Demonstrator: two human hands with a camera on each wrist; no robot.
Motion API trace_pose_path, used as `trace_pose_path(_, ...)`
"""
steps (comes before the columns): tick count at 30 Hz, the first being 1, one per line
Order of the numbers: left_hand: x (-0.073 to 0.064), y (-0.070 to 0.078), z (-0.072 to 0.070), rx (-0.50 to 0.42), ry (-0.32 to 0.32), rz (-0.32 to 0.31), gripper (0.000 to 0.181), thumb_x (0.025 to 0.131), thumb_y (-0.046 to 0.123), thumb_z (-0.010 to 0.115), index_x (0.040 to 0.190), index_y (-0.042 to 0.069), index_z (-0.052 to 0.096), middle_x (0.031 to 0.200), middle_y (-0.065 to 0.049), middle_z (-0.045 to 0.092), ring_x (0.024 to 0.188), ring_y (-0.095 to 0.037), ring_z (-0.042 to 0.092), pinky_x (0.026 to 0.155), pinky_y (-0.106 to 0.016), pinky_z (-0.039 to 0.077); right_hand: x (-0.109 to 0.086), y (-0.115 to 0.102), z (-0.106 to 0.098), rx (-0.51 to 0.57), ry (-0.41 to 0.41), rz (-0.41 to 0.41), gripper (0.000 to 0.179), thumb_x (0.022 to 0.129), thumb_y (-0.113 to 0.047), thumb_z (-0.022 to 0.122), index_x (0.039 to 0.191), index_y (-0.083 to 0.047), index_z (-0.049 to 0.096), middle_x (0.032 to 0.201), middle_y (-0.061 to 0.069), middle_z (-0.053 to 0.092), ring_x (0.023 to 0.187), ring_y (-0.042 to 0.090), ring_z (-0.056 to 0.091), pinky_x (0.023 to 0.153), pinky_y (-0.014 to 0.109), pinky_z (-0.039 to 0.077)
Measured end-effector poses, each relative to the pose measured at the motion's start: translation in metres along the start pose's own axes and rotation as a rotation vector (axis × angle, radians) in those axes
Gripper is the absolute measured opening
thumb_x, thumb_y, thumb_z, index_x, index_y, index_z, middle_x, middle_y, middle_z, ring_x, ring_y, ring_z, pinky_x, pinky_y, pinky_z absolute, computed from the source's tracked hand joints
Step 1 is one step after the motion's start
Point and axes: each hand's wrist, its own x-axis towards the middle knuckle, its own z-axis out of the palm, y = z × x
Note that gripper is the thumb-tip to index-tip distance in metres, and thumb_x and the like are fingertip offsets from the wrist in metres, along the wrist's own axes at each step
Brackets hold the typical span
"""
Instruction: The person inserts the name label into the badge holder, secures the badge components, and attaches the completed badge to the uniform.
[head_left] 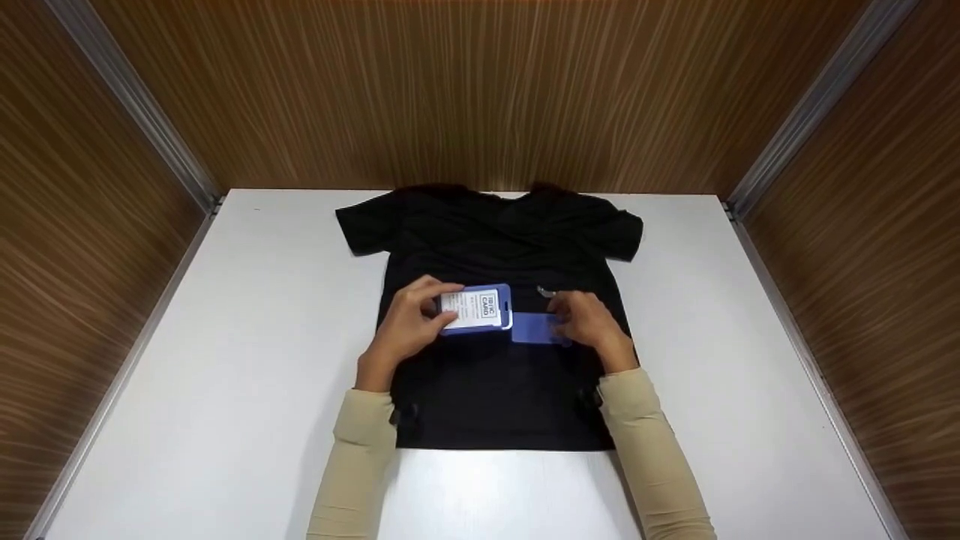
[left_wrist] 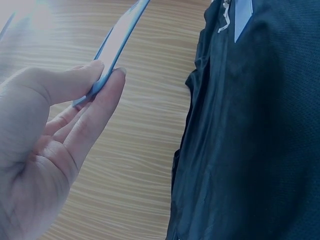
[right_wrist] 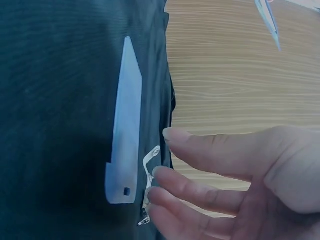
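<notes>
My left hand (head_left: pixel 409 319) pinches a blue badge holder (head_left: pixel 507 307) by its left end, thumb on one face and fingers on the other. A white printed card (head_left: pixel 469 309) shows in its front. In the left wrist view the holder (left_wrist: pixel 116 42) is tilted, above the black T-shirt. My right hand (head_left: pixel 589 322) is over a flat blue cover (head_left: pixel 531 328) lying on the shirt. In the right wrist view the cover (right_wrist: pixel 129 125) has a small slot at its near end. A badge clip with a pale strap (right_wrist: pixel 148 172) lies beside it, right at my fingertips; thumb and fingers are apart.
A black T-shirt (head_left: pixel 495 405) is spread on the white table (head_left: pixel 277 300), collar toward the back. Brown wood-grain panels (head_left: pixel 480 90) wall off the back and both sides, with metal corner strips.
</notes>
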Motion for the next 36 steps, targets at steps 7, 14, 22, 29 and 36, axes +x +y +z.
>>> trace_pose_path(7, 0.000, -0.002, 0.000, -0.017, 0.000, 0.024, 0.034, 0.090, 0.008, 0.079, 0.124, 0.010, 0.075, 0.107, -0.011, 0.068, 0.074, -0.014, 0.058, 0.067, -0.021, 0.049, 0.002, 0.003, 0.007, -0.029, -0.018, -0.025, 0.033, 0.075, 0.001, 0.085, 0.106, 0.005, 0.073, 0.104, 0.023, 0.075, 0.099, 0.039, 0.071, 0.088, 0.054, 0.057)
trace_pose_path(14, 0.000, -0.002, 0.000, -0.003, 0.006, 0.029, 0.034, 0.090, 0.009, 0.079, 0.125, 0.010, 0.075, 0.108, -0.011, 0.068, 0.077, -0.015, 0.059, 0.069, -0.023, 0.051, 0.002, 0.009, 0.010, -0.081, 0.026, -0.059, 0.039, 0.066, 0.000, 0.090, 0.102, 0.003, 0.074, 0.100, 0.023, 0.070, 0.096, 0.039, 0.064, 0.088, 0.053, 0.054)
trace_pose_path(22, 0.000, -0.001, -0.001, 0.007, 0.013, 0.017, 0.035, 0.090, 0.007, 0.079, 0.124, 0.009, 0.075, 0.108, -0.011, 0.068, 0.080, -0.017, 0.061, 0.070, -0.024, 0.053, 0.001, 0.009, 0.011, -0.077, 0.004, 0.030, 0.046, 0.066, -0.004, 0.090, 0.108, -0.001, 0.073, 0.110, 0.025, 0.063, 0.105, 0.045, 0.060, 0.088, 0.060, 0.053)
trace_pose_path(29, 0.000, -0.001, -0.001, -0.005, 0.014, 0.007, 0.035, 0.090, 0.006, 0.079, 0.124, 0.010, 0.075, 0.108, -0.011, 0.068, 0.081, -0.017, 0.060, 0.069, -0.023, 0.052, 0.002, 0.010, 0.012, -0.087, -0.015, 0.065, 0.054, 0.065, -0.007, 0.093, 0.114, -0.001, 0.072, 0.112, 0.026, 0.063, 0.110, 0.048, 0.057, 0.091, 0.061, 0.052)
trace_pose_path(36, 0.000, 0.000, -0.002, -0.017, 0.011, 0.003, 0.035, 0.090, 0.005, 0.078, 0.125, 0.010, 0.075, 0.108, -0.011, 0.068, 0.080, -0.018, 0.060, 0.068, -0.022, 0.051, 0.002, 0.011, 0.012, -0.091, 0.015, 0.000, 0.055, 0.061, -0.004, 0.095, 0.111, 0.001, 0.073, 0.108, 0.027, 0.062, 0.099, 0.045, 0.061, 0.092, 0.057, 0.052)
